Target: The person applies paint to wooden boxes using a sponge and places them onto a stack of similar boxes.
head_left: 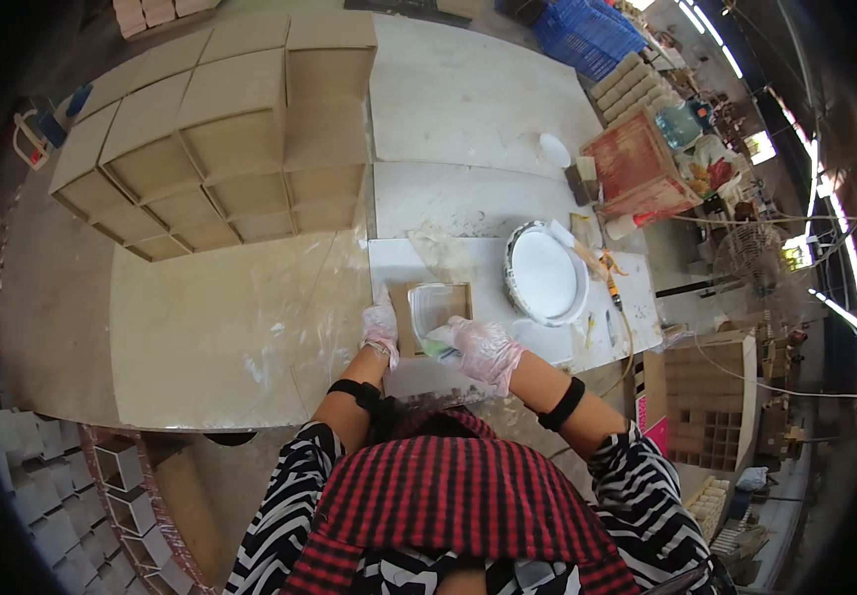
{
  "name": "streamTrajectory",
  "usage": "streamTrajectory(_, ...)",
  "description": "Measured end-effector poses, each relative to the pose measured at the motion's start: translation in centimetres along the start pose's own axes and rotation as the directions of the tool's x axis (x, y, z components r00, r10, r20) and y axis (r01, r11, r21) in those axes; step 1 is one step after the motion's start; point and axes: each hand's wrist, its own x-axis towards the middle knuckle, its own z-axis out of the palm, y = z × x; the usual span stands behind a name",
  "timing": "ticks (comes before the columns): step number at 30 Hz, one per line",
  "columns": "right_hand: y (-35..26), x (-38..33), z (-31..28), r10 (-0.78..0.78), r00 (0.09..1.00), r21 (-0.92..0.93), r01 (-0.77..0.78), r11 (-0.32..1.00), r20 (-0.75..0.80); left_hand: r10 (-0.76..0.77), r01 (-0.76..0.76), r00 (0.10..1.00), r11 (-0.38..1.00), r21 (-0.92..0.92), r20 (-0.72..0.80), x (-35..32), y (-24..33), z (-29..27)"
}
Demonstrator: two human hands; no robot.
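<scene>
A small square brown box (459, 297) with low walls lies on the white work board in front of me, and wet white strokes mark its inside. My left hand (380, 325), in a thin clear glove, grips the box's left wall. Inside the near right part of the box, my gloved right hand (488, 354) is closed around a small pale green thing (438, 346), mostly hidden by the fingers; its kind cannot be made out. Right of the box stands a round tub (545, 273) of white liquid, with a flat brush (579, 248) across its right rim.
Stacked brown boxes (235, 89) rise at the back left of the table. A yellow-handled tool (615, 290) and a hose lie right of the tub. Further back are a white lid (554, 150), a red crate (636, 162) and a blue basket (587, 35). A fan (750, 253) stands at the right.
</scene>
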Motion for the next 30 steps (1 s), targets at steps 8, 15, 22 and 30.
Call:
streamTrajectory(8,-3.1,3.9,1.0,0.349,0.874,0.374,-0.215,0.902,-0.34,-0.229,0.226,0.97,0.973,0.039,0.082,-2.5,4.3,-2.1)
streamTrajectory(15,-4.1,-0.7,-1.9,0.188,0.981,0.331,-0.16,0.93,-0.053,-0.177,0.178,0.984,0.984,-0.025,0.028,-2.8,3.4,-1.6)
streamTrajectory(22,-3.1,-1.1,1.6,-0.026,0.977,0.088,0.046,0.995,-0.211,-0.169,0.169,0.985,0.985,-0.016,0.037,-2.0,2.0,-1.4)
streamTrajectory(30,-1.8,-2.3,-1.0,-0.039,0.962,0.102,0.069,0.992,-0.271,-0.154,0.154,0.988,0.988,-0.006,0.013,-1.4,2.1,-1.6)
